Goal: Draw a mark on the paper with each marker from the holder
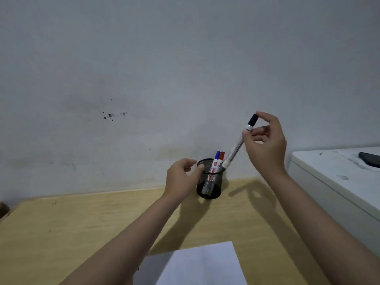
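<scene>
A black mesh holder (213, 192) stands at the far edge of the wooden desk (72, 233), against the wall. A blue-capped marker (216, 159) and a red-capped marker (221, 158) stand inside it. My right hand (267, 145) pinches a black-capped marker (238, 144) near its cap, tilted, with its lower end at the holder's right rim. My left hand (182, 177) cups the holder's left side, thumb on the rim. A blank white sheet of paper (195, 264) lies at the near edge between my forearms.
A white cabinet (333, 182) stands to the right of the desk, with a dark phone-like object (370, 158) on top. A grey stained wall rises right behind the holder.
</scene>
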